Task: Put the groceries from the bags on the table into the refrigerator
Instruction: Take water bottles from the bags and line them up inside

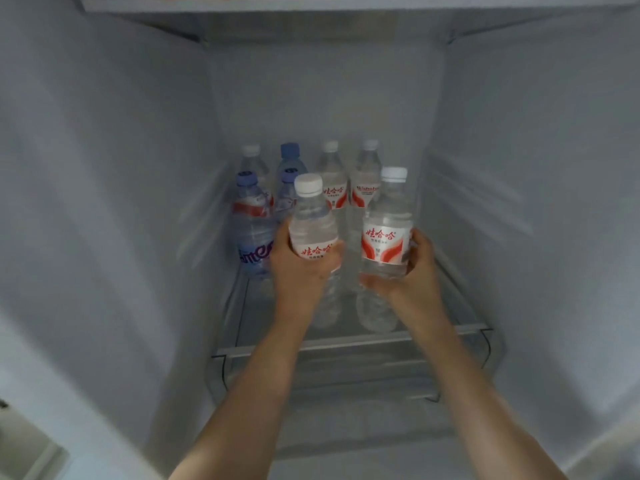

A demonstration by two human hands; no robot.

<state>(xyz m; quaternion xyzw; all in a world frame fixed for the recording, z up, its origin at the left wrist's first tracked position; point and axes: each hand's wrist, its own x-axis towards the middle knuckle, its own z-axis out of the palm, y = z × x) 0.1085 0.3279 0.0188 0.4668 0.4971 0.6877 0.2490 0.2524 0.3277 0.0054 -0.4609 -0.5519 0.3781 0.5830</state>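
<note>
Bottles [313,220] above shelf's [346,342] open front

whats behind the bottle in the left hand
Behind the bottle that the left hand grips stand a white-capped bottle and blue-capped bottles. Their lower parts are covered.

Inside refrigerator [104,168], left hand [298,268] gripping one water bottle [311,220], right hand [415,268] another [386,230], above glass shelf [346,341] already holding six bottles [332,181]
</note>
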